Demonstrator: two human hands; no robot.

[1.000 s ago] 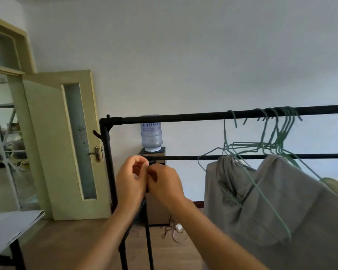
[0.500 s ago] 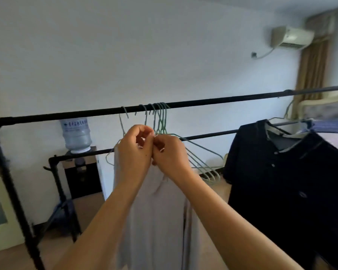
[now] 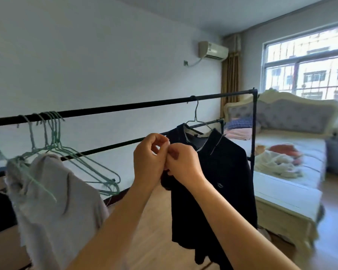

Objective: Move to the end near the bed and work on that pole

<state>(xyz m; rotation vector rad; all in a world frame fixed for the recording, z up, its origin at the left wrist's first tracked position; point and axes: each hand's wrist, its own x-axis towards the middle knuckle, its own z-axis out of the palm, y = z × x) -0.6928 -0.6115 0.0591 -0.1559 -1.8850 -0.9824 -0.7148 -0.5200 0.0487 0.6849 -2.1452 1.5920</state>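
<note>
Fingers (image 3: pixel 160 141) of both hands are curled and meet in front of the chest, tip against tip, as if they pinch something very small between them; what it is, I cannot tell, because it is hidden by the fingers themselves. The left hand (image 3: pixel 148 162) is on the left and the right hand (image 3: pixel 183 164) touches it on the right. Both hands are raised just in front of the dark shirt (image 3: pixel 219 172), near its left shoulder, and they may touch the cloth at its edge.

This dark shirt hangs on a thin wire hanger (image 3: pixel 197 119) from the black rail (image 3: pixel 125 107) of the clothes rack, toward the right end. Far to the left on the same rail there is a group of green hangers (image 3: pixel 53 133), and a grey garment (image 3: pixel 53 201) hangs crooked on one of them. Behind the rack, on the right, stands a bed (image 3: pixel 289 172) with some clothes lying on it, and an air conditioner (image 3: pixel 213 49) is on the far wall.

What could go wrong: the wire hanger is light, so a pull on the shirt may tilt it and let the shoulder slide off. The grey garment already sits unevenly and could slip down if the rail shakes. A small thing pinched like this may also fall on the floor.

On the chest of the dark shirt there is a small light logo (image 3: pixel 220 185); no letters can be read there or on the air conditioner.
</note>
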